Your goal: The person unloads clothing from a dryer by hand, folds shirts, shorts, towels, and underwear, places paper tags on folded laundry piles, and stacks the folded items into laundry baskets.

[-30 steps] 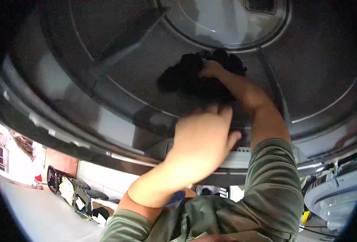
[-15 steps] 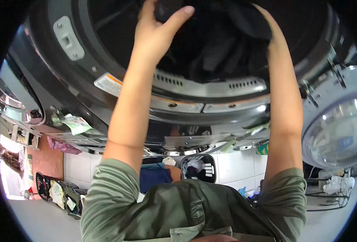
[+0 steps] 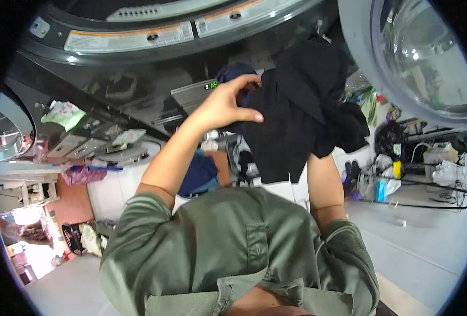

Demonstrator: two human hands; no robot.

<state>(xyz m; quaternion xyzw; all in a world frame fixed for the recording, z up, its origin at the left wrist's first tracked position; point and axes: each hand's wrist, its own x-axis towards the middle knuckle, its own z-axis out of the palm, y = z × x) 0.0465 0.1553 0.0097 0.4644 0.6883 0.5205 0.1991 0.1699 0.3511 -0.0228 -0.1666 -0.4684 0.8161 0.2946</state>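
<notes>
A black garment [image 3: 297,105] hangs in folds in front of me, raised before the dark front-loading machine [image 3: 138,79]. My right forearm goes up under it; the cloth covers my right hand, which holds it up. My left hand [image 3: 225,105] is at the garment's left edge, with thumb and fingers spread apart in a C shape. Whether its fingertips touch the cloth is hard to tell. Behind my left hand, a piece of navy fabric [image 3: 236,72] shows. Above, the machine's round opening [image 3: 128,39] is in view, with label strips along its rim.
The round glass door [image 3: 428,58] stands swung out at the upper right. A basket with clothes [image 3: 239,158] and blue fabric [image 3: 197,176] are on the tiled floor. A black wire rack [image 3: 423,203] with bags stands right; another machine's door [image 3: 12,126] is at far left.
Both hands have come out of the drum and down. The black garment is now outside, on my right hand. My view has tilted downward and shifted right.
</notes>
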